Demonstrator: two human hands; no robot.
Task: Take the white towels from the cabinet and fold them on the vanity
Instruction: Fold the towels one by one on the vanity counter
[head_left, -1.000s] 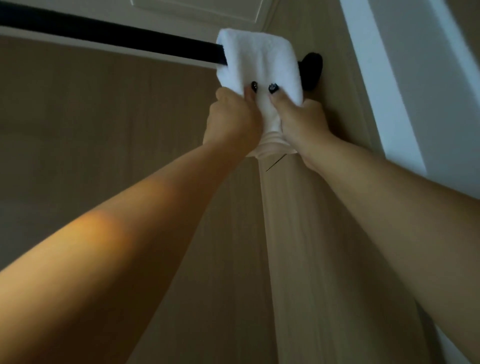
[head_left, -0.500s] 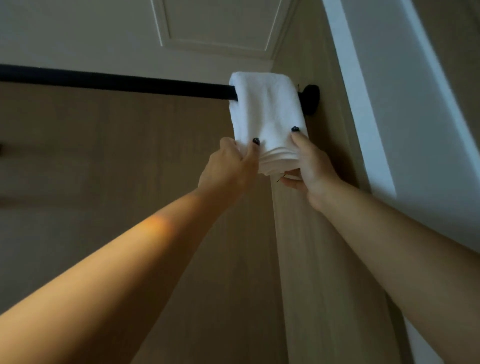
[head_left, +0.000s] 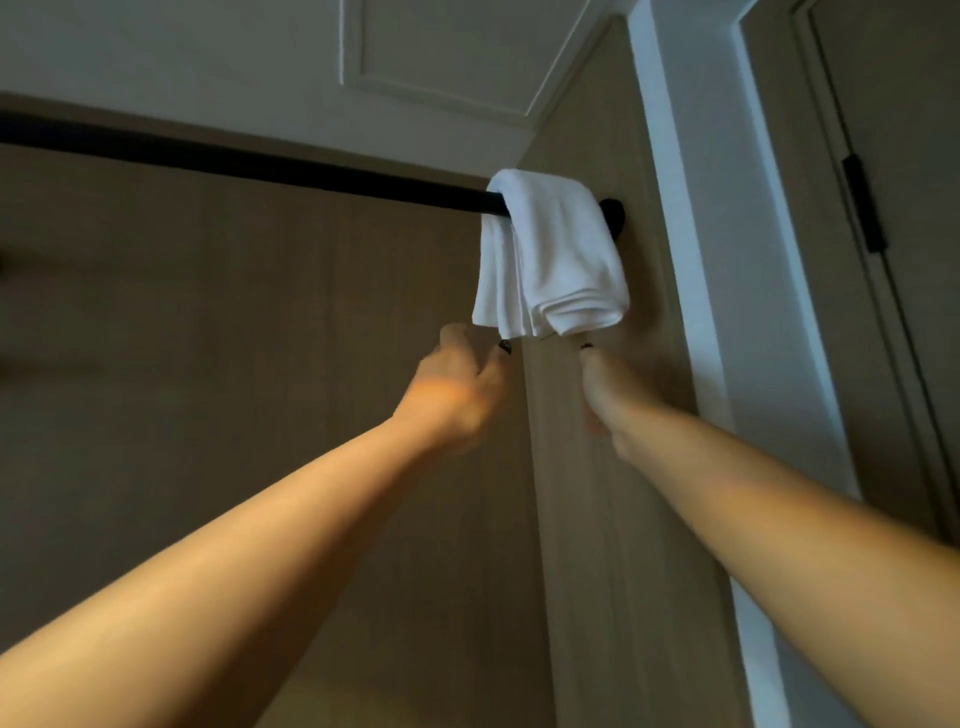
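White towel (head_left: 558, 254) draped over black rod (head_left: 234, 163) — both hands (blurred) just below.

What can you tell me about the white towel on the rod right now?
The white towel is terry-like cloth, folded into several layers and draped over the right end of a black rod, beside its wall mount. Its layered lower edges hang down, the left part lower and looser. Only the rod touches it: the left hand and right hand sit just below its hem, apparently clear of it.

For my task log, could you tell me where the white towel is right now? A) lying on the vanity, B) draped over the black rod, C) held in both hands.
B: the white towel hangs folded over the black rod, with both hands just below it.
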